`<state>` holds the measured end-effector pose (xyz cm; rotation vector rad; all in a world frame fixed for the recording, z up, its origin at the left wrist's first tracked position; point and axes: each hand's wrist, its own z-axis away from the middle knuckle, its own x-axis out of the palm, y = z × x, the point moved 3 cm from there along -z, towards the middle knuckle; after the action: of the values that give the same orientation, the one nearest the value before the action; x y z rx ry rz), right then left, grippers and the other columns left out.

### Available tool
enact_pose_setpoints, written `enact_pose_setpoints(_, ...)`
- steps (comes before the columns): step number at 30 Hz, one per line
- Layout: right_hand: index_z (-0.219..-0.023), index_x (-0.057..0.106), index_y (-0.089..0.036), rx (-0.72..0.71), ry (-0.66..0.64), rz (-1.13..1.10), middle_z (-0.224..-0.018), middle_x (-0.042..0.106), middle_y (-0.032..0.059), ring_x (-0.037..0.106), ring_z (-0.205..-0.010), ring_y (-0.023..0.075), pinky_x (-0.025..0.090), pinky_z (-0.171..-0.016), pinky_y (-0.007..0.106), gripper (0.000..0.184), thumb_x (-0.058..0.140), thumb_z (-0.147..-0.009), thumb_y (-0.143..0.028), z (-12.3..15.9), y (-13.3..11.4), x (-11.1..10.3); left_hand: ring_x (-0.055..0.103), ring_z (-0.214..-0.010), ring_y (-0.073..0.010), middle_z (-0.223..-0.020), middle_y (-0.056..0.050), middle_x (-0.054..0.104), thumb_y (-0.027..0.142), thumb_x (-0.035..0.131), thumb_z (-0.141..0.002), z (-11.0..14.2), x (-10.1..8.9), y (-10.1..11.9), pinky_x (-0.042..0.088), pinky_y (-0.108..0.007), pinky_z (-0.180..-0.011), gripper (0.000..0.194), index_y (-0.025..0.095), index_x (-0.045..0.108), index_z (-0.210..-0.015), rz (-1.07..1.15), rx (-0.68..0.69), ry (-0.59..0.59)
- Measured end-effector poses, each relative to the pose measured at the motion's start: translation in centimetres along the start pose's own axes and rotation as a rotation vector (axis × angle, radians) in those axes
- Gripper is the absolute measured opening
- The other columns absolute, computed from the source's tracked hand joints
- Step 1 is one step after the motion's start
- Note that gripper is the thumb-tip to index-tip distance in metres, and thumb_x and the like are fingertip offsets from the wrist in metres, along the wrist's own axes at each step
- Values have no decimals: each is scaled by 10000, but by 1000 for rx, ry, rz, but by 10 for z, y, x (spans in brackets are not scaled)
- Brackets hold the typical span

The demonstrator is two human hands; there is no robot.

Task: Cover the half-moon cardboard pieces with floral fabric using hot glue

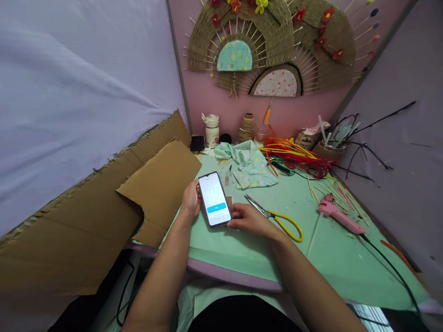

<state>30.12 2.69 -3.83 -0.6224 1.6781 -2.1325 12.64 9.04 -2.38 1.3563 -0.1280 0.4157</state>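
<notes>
A smartphone with a lit white screen and a blue button is held tilted above the green tabletop. My left hand grips its left edge, fingers partly hidden behind it. At the lower right edge, my right hand holds it with the fingers curled at the side. Just right of the phone lie scissors with yellow handles, close to my right hand. Beyond the phone is a crumpled piece of pale green flowered cloth.
Cardboard sheets lean at the left. A pink glue gun with a black cord lies right, near thin sticks. Behind stand a white bottle, a twine spool, red and yellow strips and a pot with dark branches.
</notes>
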Motion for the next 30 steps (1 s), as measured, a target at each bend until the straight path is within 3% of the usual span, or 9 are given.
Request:
enact_pose_setpoints(10,-874,627,-190,-3,0,7,-872,746,27,682,-845,217,479,-751,325,307,758,-599,-233,0,0,0,539,-561,-129,-585,28,579,301,681,-649,2,1,2,390,-231,-517,189,182,534,-647,-26,75,-24)
enact_pose_setpoints(18,-882,621,-175,2,2,21,-823,742,26,677,-789,200,473,-718,308,321,755,-597,-237,1,-2,1,557,-503,-115,-594,11,603,452,597,-723,-2,-1,-2,422,-230,-515,298,157,583,-760,19,28,-9)
enact_pose_setpoints(30,-873,619,-167,4,9,23,-793,733,14,653,-718,169,440,-674,281,316,754,-593,-224,0,-1,-1,550,-479,-111,-582,15,606,401,577,-739,-4,-3,-4,410,-230,-506,247,155,582,-745,19,25,-4)
